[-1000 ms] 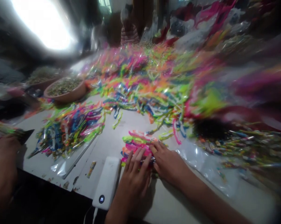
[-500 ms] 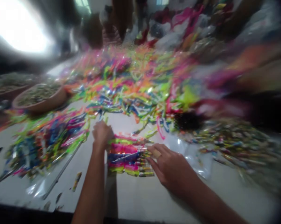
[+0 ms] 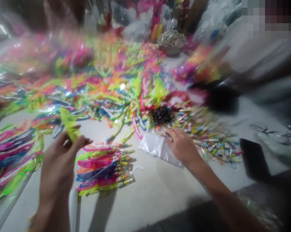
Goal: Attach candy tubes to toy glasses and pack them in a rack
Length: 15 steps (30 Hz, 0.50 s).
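Overall, a white tabletop point(image 3: 145, 199) carries a sprawling heap of neon plastic strips point(image 3: 107, 77) toward its far side. Nearer the front edge, a tidy bundle of pink, green and blue strips point(image 3: 102, 169) with capped tube ends lies between the hands. The left hand point(image 3: 57, 164) pinches a yellow-green strip point(image 3: 68, 129) upright, clear of the bundle; the right hand point(image 3: 183, 146), fingers relaxed and empty, rests on a white plastic bag point(image 3: 157, 149).

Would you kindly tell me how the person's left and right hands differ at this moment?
The left hand is raised off the table, gripping a yellow-green plastic strip, while the right hand lies low on a white plastic bag. The left hand is nearer a bundle of coloured strips, the right nearer scattered small tubes. Both are bare, above a white table.
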Tool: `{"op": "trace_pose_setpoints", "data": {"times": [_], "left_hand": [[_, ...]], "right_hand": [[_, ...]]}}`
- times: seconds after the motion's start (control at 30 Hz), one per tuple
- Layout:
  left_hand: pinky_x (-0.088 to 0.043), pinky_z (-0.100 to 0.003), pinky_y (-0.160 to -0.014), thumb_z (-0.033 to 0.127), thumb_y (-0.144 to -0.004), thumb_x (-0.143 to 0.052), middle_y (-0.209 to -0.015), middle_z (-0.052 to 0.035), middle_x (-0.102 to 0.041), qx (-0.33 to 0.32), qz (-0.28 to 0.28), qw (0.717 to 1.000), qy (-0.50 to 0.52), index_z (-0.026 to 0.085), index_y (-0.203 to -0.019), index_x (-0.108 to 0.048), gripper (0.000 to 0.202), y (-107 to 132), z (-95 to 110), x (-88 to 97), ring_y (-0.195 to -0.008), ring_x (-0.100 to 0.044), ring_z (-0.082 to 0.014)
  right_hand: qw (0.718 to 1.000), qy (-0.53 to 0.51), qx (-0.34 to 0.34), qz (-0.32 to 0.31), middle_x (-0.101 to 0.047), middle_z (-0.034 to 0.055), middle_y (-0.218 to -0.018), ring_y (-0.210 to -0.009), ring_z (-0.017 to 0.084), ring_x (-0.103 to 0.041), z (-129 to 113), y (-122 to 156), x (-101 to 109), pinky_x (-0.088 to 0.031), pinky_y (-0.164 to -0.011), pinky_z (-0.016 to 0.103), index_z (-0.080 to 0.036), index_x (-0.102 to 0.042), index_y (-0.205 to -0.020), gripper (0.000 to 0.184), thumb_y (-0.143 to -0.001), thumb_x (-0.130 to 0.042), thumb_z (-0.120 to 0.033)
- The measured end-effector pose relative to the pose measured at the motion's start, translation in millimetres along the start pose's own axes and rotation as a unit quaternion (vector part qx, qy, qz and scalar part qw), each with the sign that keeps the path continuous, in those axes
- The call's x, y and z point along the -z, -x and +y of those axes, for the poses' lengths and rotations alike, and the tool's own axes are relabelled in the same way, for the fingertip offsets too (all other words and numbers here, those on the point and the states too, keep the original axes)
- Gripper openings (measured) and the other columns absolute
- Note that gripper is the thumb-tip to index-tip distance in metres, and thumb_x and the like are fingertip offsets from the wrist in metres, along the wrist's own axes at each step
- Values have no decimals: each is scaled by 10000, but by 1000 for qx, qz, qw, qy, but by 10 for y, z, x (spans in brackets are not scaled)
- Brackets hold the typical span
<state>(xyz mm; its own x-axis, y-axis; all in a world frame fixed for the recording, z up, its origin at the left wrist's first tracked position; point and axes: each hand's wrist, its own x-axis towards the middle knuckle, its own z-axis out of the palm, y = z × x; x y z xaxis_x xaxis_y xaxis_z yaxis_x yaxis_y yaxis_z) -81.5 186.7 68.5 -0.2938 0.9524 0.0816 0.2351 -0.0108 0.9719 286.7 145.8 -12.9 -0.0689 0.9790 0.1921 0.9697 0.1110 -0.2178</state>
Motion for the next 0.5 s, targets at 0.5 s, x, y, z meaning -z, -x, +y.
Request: {"op": "trace_pose_setpoints", "data": {"times": [0.5], "left_hand": [[-622,-359,-814,396,-947,-756,-856,-33,-766,193,-95,923,320,232,-1274,-628,387,1439,73,-708,-776,-745,-205]], "right_hand": [[743,-646,-172,-44,-699,12,-899,-690,155,-689,-840,420,485,-579,-622,261,-252,-644,-1101,213,-1028,-653,-452]]}}
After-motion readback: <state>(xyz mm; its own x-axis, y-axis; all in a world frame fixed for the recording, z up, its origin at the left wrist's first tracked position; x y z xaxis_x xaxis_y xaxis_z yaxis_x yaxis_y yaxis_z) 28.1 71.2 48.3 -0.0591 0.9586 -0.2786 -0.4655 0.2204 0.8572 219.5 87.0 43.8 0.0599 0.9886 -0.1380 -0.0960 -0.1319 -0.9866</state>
